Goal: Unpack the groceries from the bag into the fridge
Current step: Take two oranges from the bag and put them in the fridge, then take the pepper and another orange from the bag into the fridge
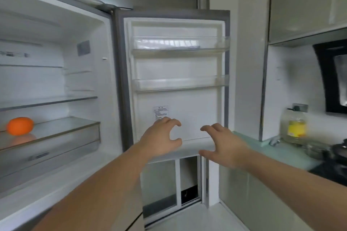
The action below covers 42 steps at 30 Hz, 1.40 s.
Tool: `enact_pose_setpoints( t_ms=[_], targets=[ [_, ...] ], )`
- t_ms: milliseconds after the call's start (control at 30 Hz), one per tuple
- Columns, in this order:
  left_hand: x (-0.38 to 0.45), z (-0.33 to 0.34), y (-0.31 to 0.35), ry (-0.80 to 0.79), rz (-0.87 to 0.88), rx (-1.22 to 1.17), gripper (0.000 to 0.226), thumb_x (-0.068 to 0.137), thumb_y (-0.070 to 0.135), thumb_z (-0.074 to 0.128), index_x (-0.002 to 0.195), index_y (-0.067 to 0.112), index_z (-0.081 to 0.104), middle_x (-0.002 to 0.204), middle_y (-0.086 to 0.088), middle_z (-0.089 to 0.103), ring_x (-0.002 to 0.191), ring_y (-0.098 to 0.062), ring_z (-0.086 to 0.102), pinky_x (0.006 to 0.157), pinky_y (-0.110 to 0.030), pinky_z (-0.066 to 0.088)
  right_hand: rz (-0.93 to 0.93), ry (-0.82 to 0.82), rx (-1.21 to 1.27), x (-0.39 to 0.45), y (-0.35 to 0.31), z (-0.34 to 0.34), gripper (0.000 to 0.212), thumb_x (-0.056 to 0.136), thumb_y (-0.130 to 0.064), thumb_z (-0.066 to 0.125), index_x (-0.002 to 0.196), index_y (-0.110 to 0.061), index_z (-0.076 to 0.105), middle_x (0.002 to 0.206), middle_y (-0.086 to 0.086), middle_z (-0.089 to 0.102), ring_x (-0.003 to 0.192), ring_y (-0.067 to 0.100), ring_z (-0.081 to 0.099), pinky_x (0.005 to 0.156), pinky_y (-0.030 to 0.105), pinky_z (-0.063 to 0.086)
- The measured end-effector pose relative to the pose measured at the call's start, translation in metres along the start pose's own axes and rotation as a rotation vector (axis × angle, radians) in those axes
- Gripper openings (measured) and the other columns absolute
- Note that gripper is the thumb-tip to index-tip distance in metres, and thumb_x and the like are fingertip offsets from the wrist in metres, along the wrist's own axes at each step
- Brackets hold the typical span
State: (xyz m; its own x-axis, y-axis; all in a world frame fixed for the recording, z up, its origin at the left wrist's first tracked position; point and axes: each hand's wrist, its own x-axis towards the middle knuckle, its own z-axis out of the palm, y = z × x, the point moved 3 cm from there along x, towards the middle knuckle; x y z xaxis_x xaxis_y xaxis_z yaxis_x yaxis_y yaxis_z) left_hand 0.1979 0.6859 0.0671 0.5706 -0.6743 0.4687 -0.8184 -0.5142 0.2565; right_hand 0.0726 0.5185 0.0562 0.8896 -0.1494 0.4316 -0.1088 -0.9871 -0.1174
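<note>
Both hands reach forward at the open fridge door [176, 73]. The left hand [161, 139] has its grip half open, fingers curled, holding nothing; it hovers in front of the door's lower inner panel, just below a small label [160, 113]. The right hand [223, 144], beside it, also spreads its grip wide and empty, thumb low, over the door's bottom edge. Above both hands, two clear door bins [180, 43] span the door, the upper with something pale and blurred inside. Well to the left of the left hand, inside the fridge [56, 73], an orange [20, 126] sits on a glass shelf [56, 127] over a drawer. To the right of the right hand, a pale green surface [277, 148] carries an oil bottle [294, 124] and dark cookware at the frame edge. The bag is out of view.
</note>
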Motion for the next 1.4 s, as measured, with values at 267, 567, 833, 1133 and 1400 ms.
enact_pose_setpoints(
  t_ms=[267,567,833,1133,1400],
  targets=[
    [0.054,0.101,0.199,-0.205,0.421,-0.128,0.057,0.071,0.047,0.057,0.126,0.034,0.052,0.125,0.009,0.051,0.119,-0.016,0.048,0.098,-0.037,0.043,0.503,0.020,-0.123,-0.151,0.152,-0.070,0.070,0.081,-0.056,0.061,0.141,-0.034,0.032,0.141,-0.003,0.036,0.127,0.022,0.042,0.095,0.039,0.046],
    [0.052,0.186,0.414,-0.378,0.915,-0.352,0.051,0.075,0.043,0.065,0.124,0.038,0.051,0.127,0.013,0.049,0.117,-0.013,0.049,0.097,-0.032,0.043,1.114,0.126,-0.323,-0.357,0.210,-0.155,0.069,0.083,-0.055,0.060,0.142,-0.032,0.031,0.143,-0.002,0.034,0.125,0.023,0.043,0.095,0.038,0.048],
    [-0.072,0.197,0.600,-0.537,1.382,-0.536,0.053,0.079,0.044,0.061,0.130,0.037,0.046,0.136,0.010,0.043,0.129,-0.015,0.040,0.104,-0.036,0.039,1.589,0.203,-0.464,-0.541,0.141,-0.202,0.069,0.083,-0.054,0.061,0.142,-0.033,0.032,0.143,-0.002,0.032,0.125,0.022,0.045,0.094,0.035,0.048],
    [-0.241,0.157,0.725,-0.571,1.727,-0.575,0.058,0.084,0.044,0.058,0.138,0.032,0.042,0.143,0.008,0.043,0.132,-0.014,0.039,0.105,-0.036,0.039,1.929,0.329,-0.636,-0.699,0.018,-0.255,0.073,0.080,-0.057,0.063,0.142,-0.032,0.034,0.143,-0.001,0.034,0.128,0.020,0.040,0.095,0.037,0.049],
    [-0.342,0.113,0.807,-0.572,1.809,-0.604,0.062,0.086,0.042,0.056,0.143,0.027,0.038,0.147,0.006,0.041,0.136,-0.014,0.035,0.111,-0.035,0.034,1.965,0.378,-0.728,-0.803,-0.017,-0.308,0.072,0.083,-0.055,0.060,0.144,-0.029,0.032,0.148,-0.003,0.035,0.133,0.022,0.037,0.102,0.037,0.045]
  ],
)
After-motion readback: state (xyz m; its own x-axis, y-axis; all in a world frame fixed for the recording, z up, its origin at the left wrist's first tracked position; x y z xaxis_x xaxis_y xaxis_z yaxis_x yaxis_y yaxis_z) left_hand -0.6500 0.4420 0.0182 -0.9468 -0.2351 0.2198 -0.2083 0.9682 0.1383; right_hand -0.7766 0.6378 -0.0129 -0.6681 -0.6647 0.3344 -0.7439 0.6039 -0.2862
